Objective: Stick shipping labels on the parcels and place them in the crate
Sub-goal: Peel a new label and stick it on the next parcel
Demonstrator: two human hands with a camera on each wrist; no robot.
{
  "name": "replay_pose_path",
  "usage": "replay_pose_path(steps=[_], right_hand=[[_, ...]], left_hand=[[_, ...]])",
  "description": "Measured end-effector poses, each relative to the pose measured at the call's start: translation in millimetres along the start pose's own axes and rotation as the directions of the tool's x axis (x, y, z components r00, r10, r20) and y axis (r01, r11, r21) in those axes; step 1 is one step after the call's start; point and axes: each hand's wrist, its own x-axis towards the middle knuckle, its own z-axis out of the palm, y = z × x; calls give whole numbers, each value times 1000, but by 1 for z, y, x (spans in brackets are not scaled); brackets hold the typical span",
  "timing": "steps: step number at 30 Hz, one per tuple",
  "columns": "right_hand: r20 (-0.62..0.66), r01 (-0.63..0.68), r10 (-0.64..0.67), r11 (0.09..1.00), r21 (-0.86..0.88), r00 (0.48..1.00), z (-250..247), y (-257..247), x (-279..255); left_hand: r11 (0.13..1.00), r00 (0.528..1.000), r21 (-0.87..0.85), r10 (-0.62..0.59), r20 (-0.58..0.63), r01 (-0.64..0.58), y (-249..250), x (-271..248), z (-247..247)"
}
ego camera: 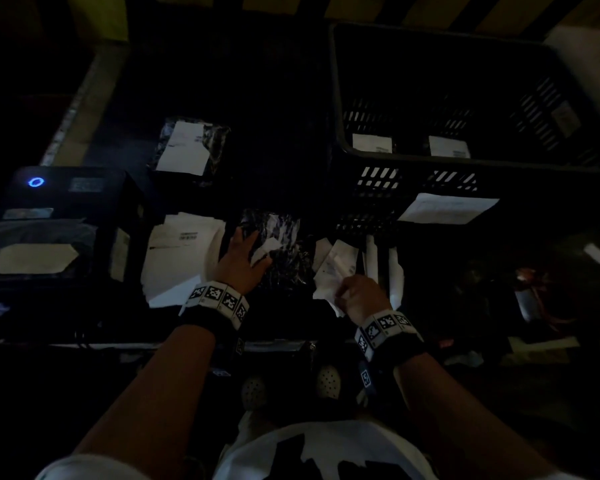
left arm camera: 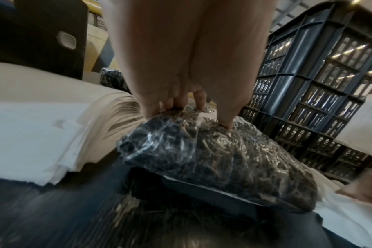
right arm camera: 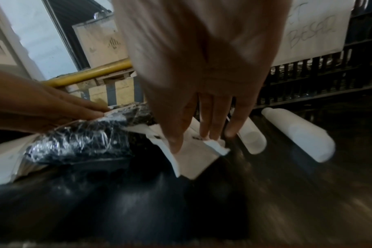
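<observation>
A black parcel wrapped in shiny film (ego camera: pixel 278 251) (left arm camera: pixel 212 151) (right arm camera: pixel 81 144) lies at the table's front middle. My left hand (ego camera: pixel 243 254) (left arm camera: pixel 187 107) presses on its top with spread, straight fingers, beside a small white piece (ego camera: pixel 265 249). Right of the parcel, my right hand (ego camera: pixel 357 292) (right arm camera: pixel 193 141) pinches a white label sheet (ego camera: pixel 333 268) (right arm camera: pixel 193 161) between thumb and fingers. The dark slatted crate (ego camera: pixel 413 188) (left arm camera: pixel 308 83) stands at the back right. Two labelled parcels (ego camera: pixel 371 143) (ego camera: pixel 449 147) lie inside it.
Another labelled black parcel (ego camera: pixel 187 147) lies behind at the left. A stack of white labels (ego camera: pixel 177 251) (left arm camera: pixel 32 125) sits left of my hand, next to a black printer (ego camera: pixel 49 220). White rolls (right arm camera: pixel 304 134) lie before the crate, which bears a paper sheet (ego camera: pixel 447 207).
</observation>
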Motion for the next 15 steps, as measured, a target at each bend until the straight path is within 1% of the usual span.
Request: replay_pose_path(steps=[2, 5, 7, 9, 10, 12, 13, 15], right_hand=[[-8, -15, 15, 1000, 11, 1000, 3, 3, 1], [-17, 68, -68, 998, 7, 998, 4, 5, 3], [7, 68, -68, 997, 37, 998, 2, 3, 4], [6, 62, -62, 998, -3, 998, 2, 5, 5], [15, 60, -59, 996, -62, 998, 1, 3, 2], [36, 120, -116, 979, -164, 993, 3, 4, -2], [38, 153, -148, 970, -188, 988, 4, 5, -2], [12, 125, -125, 979, -159, 992, 4, 3, -4]], left_hand=[[1000, 1000, 2, 2, -4, -2, 0, 0, 1], [1000, 1000, -9, 1, -12, -1, -1, 1, 2], [1000, 1000, -15, 1, -8, -1, -2, 2, 3], [1000, 1000, -6, 3, -5, -3, -2, 2, 3], [1000, 1000, -3, 4, -6, -4, -2, 2, 2], [1000, 1000, -1, 7, -7, -7, -2, 1, 2], [1000, 1000, -3, 9, -7, -9, -2, 0, 2], [1000, 1000, -10, 9, -3, -9, -1, 0, 1]])
